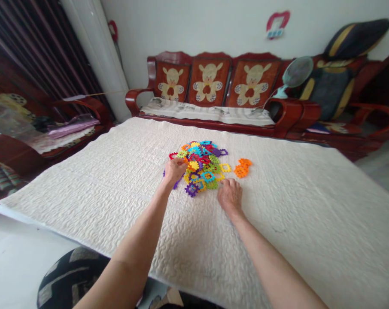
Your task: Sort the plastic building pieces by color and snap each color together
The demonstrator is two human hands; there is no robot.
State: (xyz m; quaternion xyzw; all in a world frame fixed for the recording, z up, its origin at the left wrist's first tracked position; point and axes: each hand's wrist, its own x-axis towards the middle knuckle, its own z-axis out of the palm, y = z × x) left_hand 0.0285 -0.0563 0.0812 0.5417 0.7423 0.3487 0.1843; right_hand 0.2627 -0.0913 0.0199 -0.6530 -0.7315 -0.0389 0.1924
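On the cloth-covered tabletop point(101, 171), the puzzle-piece pile point(205, 159) lies directly right of the left hand point(175, 169), the nearer, and ahead-left of the right hand point(230, 194), its fingers curled; whether either grasps a piece cannot be told.

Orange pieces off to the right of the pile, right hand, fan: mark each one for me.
Orange pieces point(241, 171): head view, on the nearer part of the cluster.
Right hand point(230, 195): head view, on its back.
Fan point(298, 71): head view, on its round head.
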